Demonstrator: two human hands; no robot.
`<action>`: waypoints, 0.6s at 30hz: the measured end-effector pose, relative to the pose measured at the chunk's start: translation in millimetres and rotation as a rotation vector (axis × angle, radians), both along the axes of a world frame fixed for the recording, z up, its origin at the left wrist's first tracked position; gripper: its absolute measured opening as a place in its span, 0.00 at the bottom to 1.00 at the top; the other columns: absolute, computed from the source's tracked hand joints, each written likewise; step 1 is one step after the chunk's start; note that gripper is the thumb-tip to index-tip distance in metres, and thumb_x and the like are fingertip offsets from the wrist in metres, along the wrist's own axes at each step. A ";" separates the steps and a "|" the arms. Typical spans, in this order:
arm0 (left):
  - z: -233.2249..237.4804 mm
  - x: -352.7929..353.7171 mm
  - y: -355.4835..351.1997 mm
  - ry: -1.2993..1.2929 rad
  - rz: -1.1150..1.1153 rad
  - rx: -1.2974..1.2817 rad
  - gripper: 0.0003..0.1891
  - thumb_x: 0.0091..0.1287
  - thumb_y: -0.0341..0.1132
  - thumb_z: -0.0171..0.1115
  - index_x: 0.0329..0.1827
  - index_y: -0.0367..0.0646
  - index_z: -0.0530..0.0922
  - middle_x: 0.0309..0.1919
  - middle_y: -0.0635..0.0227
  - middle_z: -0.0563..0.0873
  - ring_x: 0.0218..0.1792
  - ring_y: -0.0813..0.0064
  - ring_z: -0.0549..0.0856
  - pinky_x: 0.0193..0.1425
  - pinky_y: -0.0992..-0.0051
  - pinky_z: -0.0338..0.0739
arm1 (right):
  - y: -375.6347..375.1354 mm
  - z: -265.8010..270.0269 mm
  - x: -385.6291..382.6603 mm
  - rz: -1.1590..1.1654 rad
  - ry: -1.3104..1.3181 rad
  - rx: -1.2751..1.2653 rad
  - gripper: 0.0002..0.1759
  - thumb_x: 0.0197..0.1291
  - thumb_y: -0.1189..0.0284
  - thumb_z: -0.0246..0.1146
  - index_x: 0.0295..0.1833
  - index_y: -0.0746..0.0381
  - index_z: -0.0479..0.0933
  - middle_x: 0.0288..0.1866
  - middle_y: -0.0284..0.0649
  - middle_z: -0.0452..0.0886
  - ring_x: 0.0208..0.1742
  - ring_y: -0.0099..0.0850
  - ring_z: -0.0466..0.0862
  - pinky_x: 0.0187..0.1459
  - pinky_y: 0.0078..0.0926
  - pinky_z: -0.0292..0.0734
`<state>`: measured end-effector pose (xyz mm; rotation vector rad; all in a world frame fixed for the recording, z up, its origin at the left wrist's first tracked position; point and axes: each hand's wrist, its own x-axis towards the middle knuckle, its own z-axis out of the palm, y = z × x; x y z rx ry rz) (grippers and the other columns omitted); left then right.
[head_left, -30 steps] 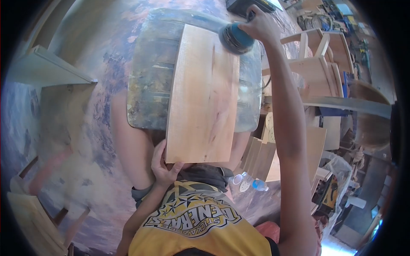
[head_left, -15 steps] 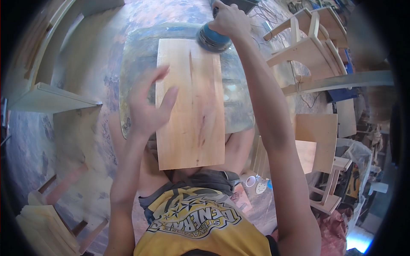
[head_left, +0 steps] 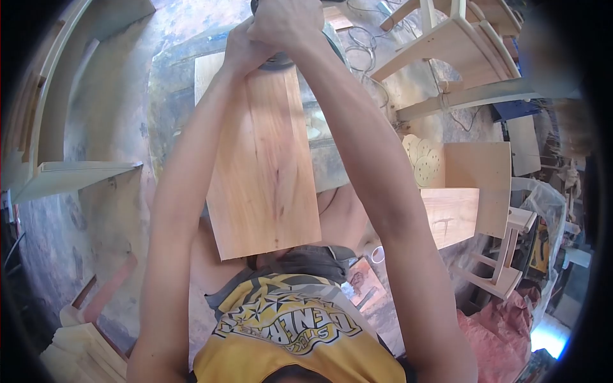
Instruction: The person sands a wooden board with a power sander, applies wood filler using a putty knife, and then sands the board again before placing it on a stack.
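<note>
A pale wooden board (head_left: 262,166) lies lengthwise in front of me, its near end over my lap. At its far end both hands are together on an orbital sander (head_left: 279,62), which they mostly cover. My right hand (head_left: 287,24) is closed over the top of the sander. Pressed in beside it, my left hand (head_left: 246,50) is closed against the sander's left side, its fingertips partly hidden. Beneath the board is a worn, dusty support (head_left: 169,96).
Perforated sanding discs (head_left: 426,165) lie at the right beside wooden panels (head_left: 479,185). Small wooden furniture pieces (head_left: 456,51) stand at the upper right, near a looped cord (head_left: 363,51). At the left is a wooden frame (head_left: 83,175); stacked wood pieces (head_left: 83,354) sit at lower left.
My left hand has moved from above the board's left edge up to the sander, joining my right. The sander has shifted left onto the far end, and the board now sits slightly turned.
</note>
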<state>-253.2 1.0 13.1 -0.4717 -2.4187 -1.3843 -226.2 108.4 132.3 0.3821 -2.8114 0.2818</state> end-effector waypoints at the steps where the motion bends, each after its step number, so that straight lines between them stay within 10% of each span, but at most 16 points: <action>1: -2.3 11.8 -1.4 -0.010 0.000 -0.003 0.25 0.55 0.52 0.77 0.48 0.45 0.83 0.43 0.56 0.91 0.45 0.51 0.89 0.48 0.60 0.83 | 0.0 -1.2 12.9 0.000 -0.010 -0.003 0.23 0.51 0.66 0.66 0.56 0.54 0.79 0.50 0.56 0.81 0.49 0.55 0.85 0.49 0.53 0.80; 6: -19.3 21.1 -7.5 0.312 0.076 -0.310 0.24 0.53 0.50 0.78 0.46 0.45 0.83 0.39 0.57 0.90 0.41 0.52 0.89 0.46 0.60 0.83 | 0.4 -5.9 30.7 0.026 0.110 -0.030 0.16 0.53 0.67 0.65 0.49 0.56 0.81 0.45 0.54 0.82 0.49 0.52 0.85 0.46 0.51 0.80; 18: -9.4 58.4 10.4 0.210 0.076 -0.165 0.24 0.51 0.49 0.79 0.45 0.45 0.84 0.39 0.61 0.90 0.39 0.52 0.89 0.45 0.58 0.83 | 7.6 14.6 67.9 -0.054 -0.007 -0.121 0.15 0.52 0.70 0.64 0.47 0.57 0.81 0.44 0.55 0.82 0.49 0.54 0.84 0.46 0.51 0.81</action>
